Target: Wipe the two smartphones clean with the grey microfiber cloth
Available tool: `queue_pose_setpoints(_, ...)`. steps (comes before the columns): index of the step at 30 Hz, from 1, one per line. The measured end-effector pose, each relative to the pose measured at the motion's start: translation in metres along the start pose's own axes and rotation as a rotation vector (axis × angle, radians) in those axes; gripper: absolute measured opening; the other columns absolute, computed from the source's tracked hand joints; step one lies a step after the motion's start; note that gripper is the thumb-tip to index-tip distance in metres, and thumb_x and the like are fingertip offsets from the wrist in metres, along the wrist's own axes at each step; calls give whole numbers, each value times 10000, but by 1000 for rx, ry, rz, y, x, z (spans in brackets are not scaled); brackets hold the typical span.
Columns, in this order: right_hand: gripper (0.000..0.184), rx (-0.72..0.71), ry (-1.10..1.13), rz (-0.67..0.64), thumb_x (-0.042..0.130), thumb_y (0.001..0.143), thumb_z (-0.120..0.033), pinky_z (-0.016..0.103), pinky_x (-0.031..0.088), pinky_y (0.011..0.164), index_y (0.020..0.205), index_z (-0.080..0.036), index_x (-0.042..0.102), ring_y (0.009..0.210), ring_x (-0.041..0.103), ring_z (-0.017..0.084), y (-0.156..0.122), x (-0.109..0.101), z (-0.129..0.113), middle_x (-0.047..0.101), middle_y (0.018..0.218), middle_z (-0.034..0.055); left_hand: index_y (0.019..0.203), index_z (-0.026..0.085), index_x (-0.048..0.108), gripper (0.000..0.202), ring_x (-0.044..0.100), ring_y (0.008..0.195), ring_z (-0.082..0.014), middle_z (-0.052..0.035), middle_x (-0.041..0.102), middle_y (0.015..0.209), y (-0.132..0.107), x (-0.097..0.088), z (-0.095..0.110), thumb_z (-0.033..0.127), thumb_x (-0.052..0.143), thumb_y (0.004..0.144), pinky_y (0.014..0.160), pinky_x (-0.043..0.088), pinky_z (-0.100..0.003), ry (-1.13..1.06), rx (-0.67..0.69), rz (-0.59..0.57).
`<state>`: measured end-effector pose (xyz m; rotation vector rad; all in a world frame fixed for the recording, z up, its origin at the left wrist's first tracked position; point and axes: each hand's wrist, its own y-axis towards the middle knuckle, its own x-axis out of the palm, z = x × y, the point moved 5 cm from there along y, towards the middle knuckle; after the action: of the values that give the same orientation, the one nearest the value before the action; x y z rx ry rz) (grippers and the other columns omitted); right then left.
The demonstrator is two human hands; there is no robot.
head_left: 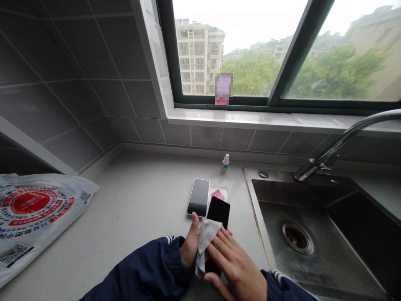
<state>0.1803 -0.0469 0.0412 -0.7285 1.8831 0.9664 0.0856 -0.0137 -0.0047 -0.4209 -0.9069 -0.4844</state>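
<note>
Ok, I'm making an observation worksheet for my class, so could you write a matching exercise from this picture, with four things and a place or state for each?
Column one:
1. cloth
2. small bottle
3. plastic bag
4. pale-rimmed phone

Column two:
A. at the far left of the picture, with red print
B. lying on the counter, dark screen up
C. under the fingers of the right hand, over a black phone
D. standing upright near the sink, white cap on top

Right pairs: 1-C, 2-D, 3-A, 4-B.
</note>
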Motion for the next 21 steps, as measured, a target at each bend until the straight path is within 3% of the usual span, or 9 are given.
queue_pose_setpoints(4,570,91,-53,87,539,965,-351,513,328,1173,1458,-103,396,1423,361,307,-6,-1,12,445,1492,148,1305,68,591,836,430,1370,-316,-188,633,1293,2,6,-1,740,363,863,1202,148,-430,66,52,-149)
queue_pose_setpoints(7,610,162,-132,174,538,966,-350,539,364,1144,1485,-89,352,1422,354,333,-12,0,22,433,1495,170,1353,112,561,768,416,1380,-319,-165,592,1358,1,6,-2,694,357,896,1196,181,-451,136,69,-173)
queue_pose_setpoints(10,598,220,-184,242,525,970,-357,567,402,1107,1480,-90,364,1416,358,360,-17,2,32,420,1499,185,1365,147,553,656,567,1237,-327,-160,648,1274,-2,3,-6,610,373,937,1101,354,-484,197,-15,-114)
queue_pose_setpoints(14,589,277,-204,299,514,969,-355,590,433,1073,1483,-107,371,1400,380,381,-21,2,37,414,1504,185,1365,138,539,594,715,892,-283,-164,710,1116,-5,-5,-7,544,389,958,865,522,-447,238,-52,17)
queue_pose_setpoints(17,580,336,-206,360,511,968,-350,599,441,1065,1481,-113,382,1387,399,389,-23,0,40,430,1492,187,1304,97,584,733,705,655,-236,-156,739,907,-6,-7,-13,654,281,935,725,546,-407,198,-151,-27)
queue_pose_setpoints(21,569,356,-186,394,519,966,-358,589,450,1065,1470,-121,405,1377,415,390,-25,-1,43,429,1494,187,1157,57,681,972,692,649,-234,-149,717,728,-9,-9,-17,788,119,851,740,540,-380,221,-283,-77)
